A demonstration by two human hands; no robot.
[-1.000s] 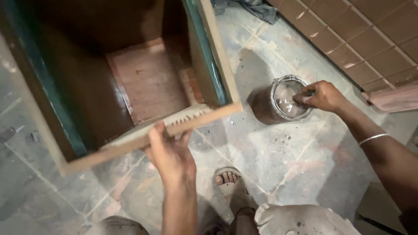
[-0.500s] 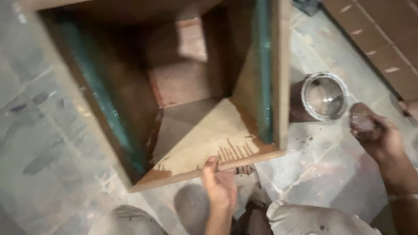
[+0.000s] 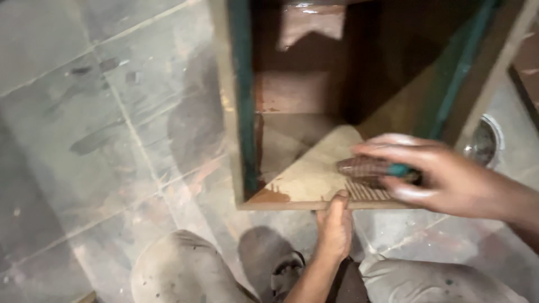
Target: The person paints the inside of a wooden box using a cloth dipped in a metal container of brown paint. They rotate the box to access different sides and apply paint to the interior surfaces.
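Observation:
An open wooden box [image 3: 236, 112] with dark brown stained insides and teal edge strips lies on the tiled floor in front of me. My left hand [image 3: 335, 224] grips its near bottom edge, thumb on the pale bare inner panel [image 3: 309, 174]. My right hand [image 3: 443, 174] holds a small brush or pad [image 3: 370, 168], wet with dark brown stain, with a teal part showing between the fingers. It sits over the right part of that pale panel, by a patch of brown streaks. The hand is blurred by motion.
A round metal tin [image 3: 485, 140] stands on the floor to the right, partly behind the box wall. My knees [image 3: 185, 269] in pale trousers and a sandalled foot [image 3: 281, 269] are at the bottom. Grey stained floor tiles [image 3: 101, 123] spread to the left.
My right hand has come from beside the tin across to the box's pale panel with the stained brush. The view has swung right and closer. My left hand keeps hold of the box edge.

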